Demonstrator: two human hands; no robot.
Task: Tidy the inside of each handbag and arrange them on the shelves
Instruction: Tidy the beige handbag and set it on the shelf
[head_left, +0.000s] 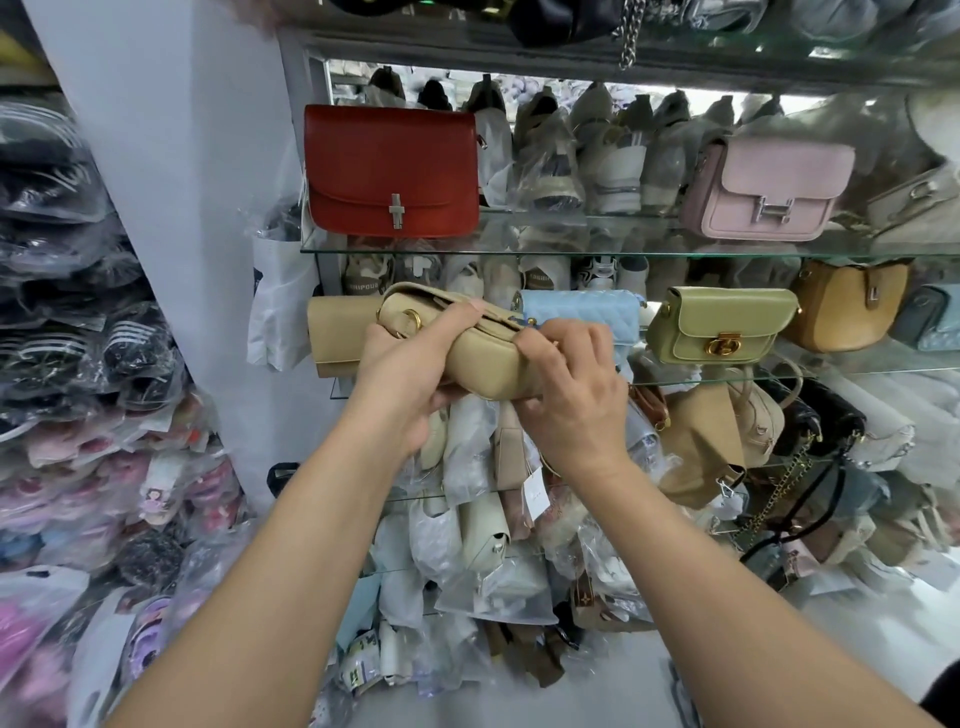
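Glass shelves (571, 253) rise straight ahead. Before them the left hand (410, 374) wraps one end of a beige quilted leather handbag (467, 358), the right hand (576, 395) pinching its flap edge. Likely mid-tidy; shelving next calls for a free spot beyond the grip.

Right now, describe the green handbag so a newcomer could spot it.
On the glass shelf below the red handbag, the green handbag stands between a light-blue quilted bag and a tan rounded bag. It alone is olive green with a round gold clasp.
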